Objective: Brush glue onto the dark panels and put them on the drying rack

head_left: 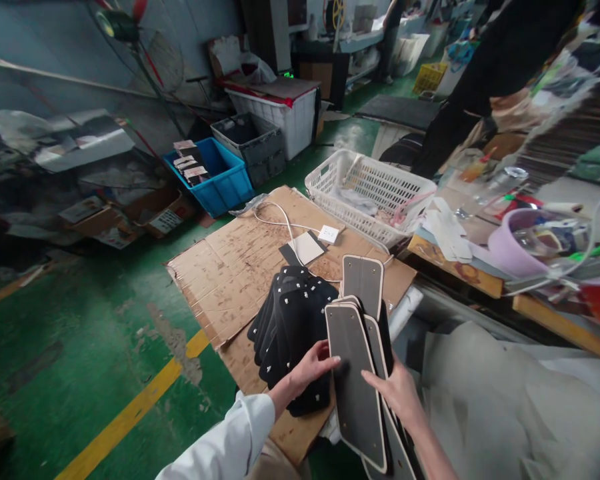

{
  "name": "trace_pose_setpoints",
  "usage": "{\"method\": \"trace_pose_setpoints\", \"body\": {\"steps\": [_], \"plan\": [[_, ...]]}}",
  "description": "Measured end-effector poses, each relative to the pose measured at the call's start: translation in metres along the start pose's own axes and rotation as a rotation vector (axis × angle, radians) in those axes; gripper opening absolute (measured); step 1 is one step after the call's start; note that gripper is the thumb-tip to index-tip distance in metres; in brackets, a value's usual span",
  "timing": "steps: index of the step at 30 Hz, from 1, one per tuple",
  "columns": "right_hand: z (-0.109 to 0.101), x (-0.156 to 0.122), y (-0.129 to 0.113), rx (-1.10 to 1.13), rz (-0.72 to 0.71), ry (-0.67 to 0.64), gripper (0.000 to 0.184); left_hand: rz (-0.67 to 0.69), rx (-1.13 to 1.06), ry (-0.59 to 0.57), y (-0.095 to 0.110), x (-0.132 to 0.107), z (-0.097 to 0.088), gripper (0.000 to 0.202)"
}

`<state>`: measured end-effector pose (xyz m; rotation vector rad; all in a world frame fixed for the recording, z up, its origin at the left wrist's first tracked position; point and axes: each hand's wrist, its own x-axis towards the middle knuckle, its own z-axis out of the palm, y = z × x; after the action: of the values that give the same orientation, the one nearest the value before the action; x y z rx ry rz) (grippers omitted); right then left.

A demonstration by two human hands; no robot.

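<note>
My left hand and my right hand both grip a flat grey panel with a pale cream edge, tilted up in front of me. My left thumb lies on the panel's left edge, and my right fingers curl round its right edge. Behind it stand more cream-edged panels. To the left lies a fanned stack of black pieces with small white tags, resting on a sheet of brown cardboard spread on the green floor.
A white plastic basket sits beyond the cardboard, a blue bin and grey and white crates to its left. A cluttered workbench runs along the right. A person in black stands at the back right. A yellow line crosses the floor.
</note>
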<state>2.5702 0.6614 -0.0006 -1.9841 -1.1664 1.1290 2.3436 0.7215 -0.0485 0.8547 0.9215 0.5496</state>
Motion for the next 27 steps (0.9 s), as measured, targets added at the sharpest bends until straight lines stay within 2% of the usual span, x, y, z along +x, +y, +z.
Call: {"method": "trace_pose_setpoints", "body": {"steps": [3,8,13,17,20,22,25,27], "plan": [[0.007,-0.024,-0.013,0.184,-0.02,-0.117,0.057,0.028,-0.124,0.021,0.02,-0.009,-0.008,0.059],[0.023,-0.059,-0.036,0.426,-0.005,-0.283,0.057,0.082,-0.115,0.104,0.065,-0.023,-0.052,0.06],[0.054,-0.095,-0.061,0.662,0.072,-0.444,0.066,0.171,-0.055,0.036,0.129,-0.035,-0.087,0.058],[0.089,-0.121,-0.088,0.675,0.081,-0.527,0.074,0.247,0.042,-0.02,0.165,-0.06,-0.112,0.049],[0.126,-0.139,-0.115,0.622,0.062,-0.627,0.076,0.247,0.039,0.025,0.177,-0.102,-0.145,0.046],[0.157,-0.153,-0.136,0.608,0.068,-0.675,0.078,0.283,-0.009,0.111,0.178,-0.141,-0.177,0.046],[0.21,-0.176,-0.169,0.533,0.018,-0.747,0.078,0.39,-0.09,0.24,0.167,-0.22,-0.24,0.05],[0.25,-0.191,-0.195,0.38,-0.07,-0.823,0.074,0.464,-0.171,0.376,0.146,-0.287,-0.288,0.058]]}}
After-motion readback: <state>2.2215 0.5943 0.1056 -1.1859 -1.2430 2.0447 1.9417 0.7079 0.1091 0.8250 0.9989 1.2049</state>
